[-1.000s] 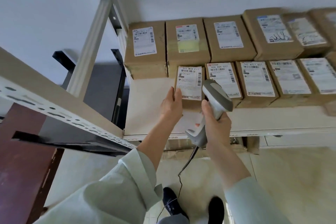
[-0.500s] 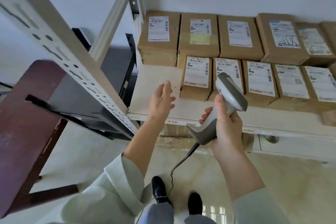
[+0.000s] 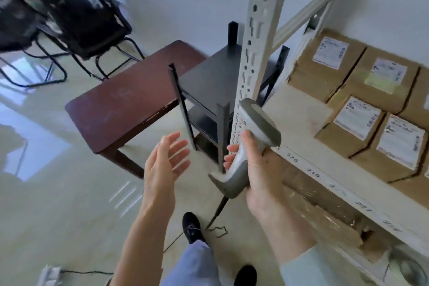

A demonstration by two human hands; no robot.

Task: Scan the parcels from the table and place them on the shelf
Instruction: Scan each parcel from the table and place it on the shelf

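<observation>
While scanner-laden (image 3: 249, 146), right hand (image 3: 262, 169) raised.

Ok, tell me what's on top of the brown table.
Nothing shows on the table: the visible part is bare, scuffed wood. Its right end is covered by the black rack and the shelf post, so anything lying there cannot be seen.
</observation>
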